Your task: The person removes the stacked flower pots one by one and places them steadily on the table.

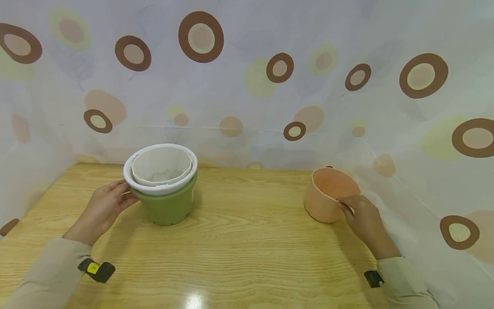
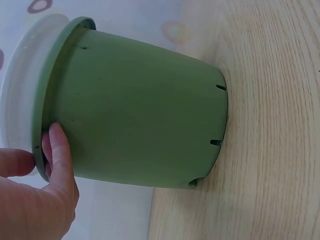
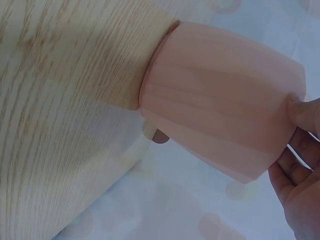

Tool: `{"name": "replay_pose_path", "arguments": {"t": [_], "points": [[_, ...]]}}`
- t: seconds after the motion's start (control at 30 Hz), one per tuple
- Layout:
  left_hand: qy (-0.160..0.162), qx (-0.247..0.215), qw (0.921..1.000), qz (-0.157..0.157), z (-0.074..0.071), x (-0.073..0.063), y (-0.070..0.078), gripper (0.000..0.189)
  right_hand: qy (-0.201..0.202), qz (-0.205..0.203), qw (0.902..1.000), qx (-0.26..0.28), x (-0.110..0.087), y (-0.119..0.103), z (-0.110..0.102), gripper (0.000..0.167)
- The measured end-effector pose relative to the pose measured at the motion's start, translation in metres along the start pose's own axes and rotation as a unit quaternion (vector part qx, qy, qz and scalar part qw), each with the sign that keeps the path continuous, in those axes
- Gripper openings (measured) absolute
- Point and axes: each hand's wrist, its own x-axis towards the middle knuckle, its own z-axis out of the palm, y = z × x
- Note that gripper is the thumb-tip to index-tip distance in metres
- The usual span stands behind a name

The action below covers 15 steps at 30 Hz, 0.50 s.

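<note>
At the left of the table stands a green flower pot [image 1: 167,208], with a white pot [image 1: 162,189] nested in it and a cream pot [image 1: 164,161] inside the white one. My left hand [image 1: 103,208] pinches the green pot's rim from the left, the thumb near the rim's top and the fingers beneath, as the left wrist view shows. On the right, a faceted peach pot [image 1: 322,201] sits near the table's far edge. Its near right rim is pinched by my right hand [image 1: 362,214]. In the right wrist view the thumb lies on the peach pot's outer wall [image 3: 220,95].
The wooden table [image 1: 239,240] carries both groups of pots, with a wide stretch of tabletop between them. A pale sheet [image 1: 231,94] printed with brown and yellow rings rises behind the table and along its right side, close to the peach pot.
</note>
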Motion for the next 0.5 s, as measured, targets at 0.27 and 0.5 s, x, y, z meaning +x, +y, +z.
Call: {"name": "replay_pose_path", "arguments": {"t": [0.27,0.5], "points": [[0.003,0.029,0.9992,0.027,0.0008,0.0005,0.0002,0.079,-0.005,0.003,1.0000,-0.003,-0.0007,-0.0013,-0.0011,0.015],[0.000,0.036,0.9989,0.030,-0.0006,0.0009,0.0006,0.077,-0.015,0.000,0.9999,-0.008,0.0007,-0.0005,-0.0011,0.017]]}}
